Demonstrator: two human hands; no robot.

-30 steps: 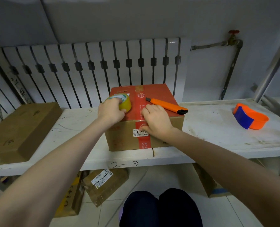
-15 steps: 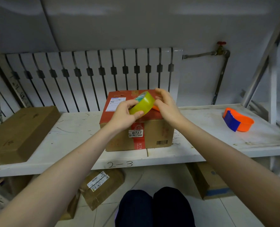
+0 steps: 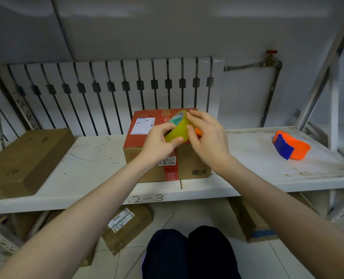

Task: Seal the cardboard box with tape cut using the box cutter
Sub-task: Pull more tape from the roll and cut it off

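Note:
A cardboard box (image 3: 187, 168) with a red top and a white shipping label stands on the white shelf (image 3: 90, 168). Above the box I hold a yellow tape roll (image 3: 177, 127) tilted on edge. My left hand (image 3: 159, 143) grips the roll from below and the left. My right hand (image 3: 207, 137) has its fingertips on the roll's outer face and upper rim. The orange box cutter (image 3: 198, 131) lies on the box top, almost wholly hidden behind my right hand.
A flat brown box (image 3: 24, 160) lies at the shelf's left end. An orange and blue tape holder (image 3: 290, 146) sits at the right. A white radiator (image 3: 114, 93) stands behind. Boxes (image 3: 125, 226) lie on the floor below, by my knees (image 3: 187, 254).
Both hands left the box top and lifted the tape roll above the box. My right hand has come onto the roll's face, covering the box cutter.

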